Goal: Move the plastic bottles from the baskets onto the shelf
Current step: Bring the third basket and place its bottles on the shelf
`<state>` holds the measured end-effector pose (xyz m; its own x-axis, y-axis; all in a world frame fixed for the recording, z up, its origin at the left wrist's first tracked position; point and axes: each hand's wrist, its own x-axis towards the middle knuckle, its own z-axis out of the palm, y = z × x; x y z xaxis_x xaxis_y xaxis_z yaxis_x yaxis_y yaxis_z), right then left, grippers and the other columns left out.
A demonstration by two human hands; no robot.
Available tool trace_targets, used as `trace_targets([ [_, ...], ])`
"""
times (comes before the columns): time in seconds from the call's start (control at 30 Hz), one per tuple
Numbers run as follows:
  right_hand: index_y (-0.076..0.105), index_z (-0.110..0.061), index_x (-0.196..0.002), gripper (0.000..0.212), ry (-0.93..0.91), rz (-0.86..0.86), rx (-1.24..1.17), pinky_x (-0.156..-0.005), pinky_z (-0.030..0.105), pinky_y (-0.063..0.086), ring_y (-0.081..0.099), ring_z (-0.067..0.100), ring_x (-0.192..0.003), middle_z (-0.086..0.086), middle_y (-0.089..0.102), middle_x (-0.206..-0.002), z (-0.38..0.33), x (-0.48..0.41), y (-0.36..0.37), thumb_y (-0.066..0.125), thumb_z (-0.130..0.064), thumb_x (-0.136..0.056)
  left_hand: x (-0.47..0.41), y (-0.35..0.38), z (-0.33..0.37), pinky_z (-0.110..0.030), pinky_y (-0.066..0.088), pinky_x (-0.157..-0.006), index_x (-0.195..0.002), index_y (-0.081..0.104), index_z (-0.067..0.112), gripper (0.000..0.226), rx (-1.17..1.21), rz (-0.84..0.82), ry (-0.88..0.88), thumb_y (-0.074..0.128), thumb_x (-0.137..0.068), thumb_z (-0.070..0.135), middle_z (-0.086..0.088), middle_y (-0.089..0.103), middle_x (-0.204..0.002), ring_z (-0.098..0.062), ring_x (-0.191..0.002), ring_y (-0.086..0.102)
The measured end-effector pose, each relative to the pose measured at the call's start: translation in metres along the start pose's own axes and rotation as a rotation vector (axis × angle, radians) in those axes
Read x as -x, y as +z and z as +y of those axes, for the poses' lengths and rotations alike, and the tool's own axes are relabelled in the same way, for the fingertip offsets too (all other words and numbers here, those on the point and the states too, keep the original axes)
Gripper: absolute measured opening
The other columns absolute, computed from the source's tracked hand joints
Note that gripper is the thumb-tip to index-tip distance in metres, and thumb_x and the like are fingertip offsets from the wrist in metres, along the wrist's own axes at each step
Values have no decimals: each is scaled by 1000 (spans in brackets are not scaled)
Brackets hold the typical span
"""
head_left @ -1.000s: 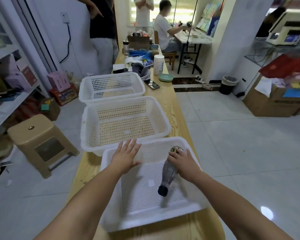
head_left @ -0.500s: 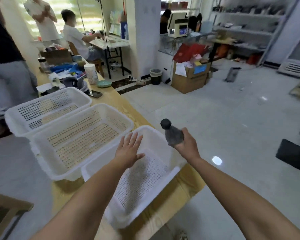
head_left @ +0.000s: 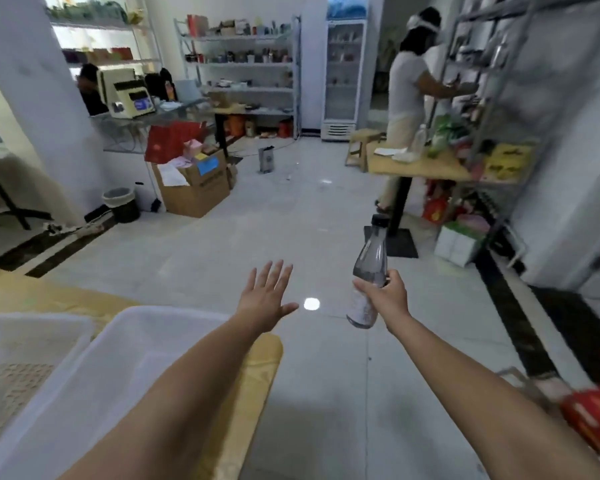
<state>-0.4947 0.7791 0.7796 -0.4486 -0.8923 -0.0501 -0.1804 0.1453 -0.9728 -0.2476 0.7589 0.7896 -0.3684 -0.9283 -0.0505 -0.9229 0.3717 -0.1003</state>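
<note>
Right hand (head_left: pixel 383 299) gripped plastic bottle (head_left: pixel 369 258) low on body, fingers (head_left: pixel 362 287) curled round it. Long axis near upright, cap above fingers, tilted away. Left hand (head_left: pixel 265 299) empty, spread flat, just left. Shelf (head_left: pixel 489 109) lay ahead-right of fingers, well apart, open floor (head_left: pixel 291 220) between. Basket (head_left: pixel 84 375) on worktop (head_left: pixel 257 375) behind-left.

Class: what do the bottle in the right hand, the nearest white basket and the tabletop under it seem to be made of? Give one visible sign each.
The bottle: clear grey-tinted plastic, glossy; floor shows through it, dark cap. The basket: white plastic, matt, probably moulded; blur hides detail. The tabletop: likely wood or wood-look laminate; yellow-brown, grain unclear.
</note>
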Motion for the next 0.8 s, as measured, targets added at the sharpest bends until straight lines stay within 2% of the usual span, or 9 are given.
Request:
trace_targets([
  [0.23, 55, -10, -100, 45, 97, 371, -26, -75, 31, 48, 61, 23, -90, 4, 62, -96, 42, 29, -193, 83, -31, -71, -43, -33, 194, -43, -10, -117, -150, -19, 20, 78, 41, 57, 406, 22, -97, 60, -3, -20, -159, -22, -147, -19],
  [0.4, 55, -9, -107, 53, 170, 595, -16, -85, 40, 53, 62, 26, -94, 8, 64, -104, 74, 89, -327, 84, -32, -69, -27, -44, 334, -43, -9, -117, -152, -16, 22, 79, 18, 80, 690, 25, -97, 60, -3, -17, -160, -23, -147, -16],
  [0.6, 55, -9, -115, 60, 221, 856, -46, -83, 40, 53, 63, 26, -94, 11, 65, -108, 101, 176, -453, 85, -30, -68, 13, -55, 474, -43, -12, -116, -152, -16, 21, 81, 1, 107, 897, 23, -95, 63, -2, -18, -160, -22, -147, -18],
  [0.7, 56, -7, -107, 45, 248, 956, -99, -80, 39, 52, 63, 25, -89, 10, 65, -104, 106, 222, -498, 82, -20, -73, 38, -59, 536, -42, -14, -115, -151, -17, 22, 82, 0, 122, 1025, 24, -94, 65, -3, -17, -160, -22, -146, -18],
  [0.8, 61, -8, -99, 33, 265, 1044, -131, -74, 34, 49, 63, 23, -84, 9, 66, -97, 108, 262, -531, 81, -19, -75, 65, -63, 588, -43, -14, -116, -152, -15, 21, 81, -2, 134, 1161, 26, -96, 62, -3, -18, -160, -21, -146, -19],
])
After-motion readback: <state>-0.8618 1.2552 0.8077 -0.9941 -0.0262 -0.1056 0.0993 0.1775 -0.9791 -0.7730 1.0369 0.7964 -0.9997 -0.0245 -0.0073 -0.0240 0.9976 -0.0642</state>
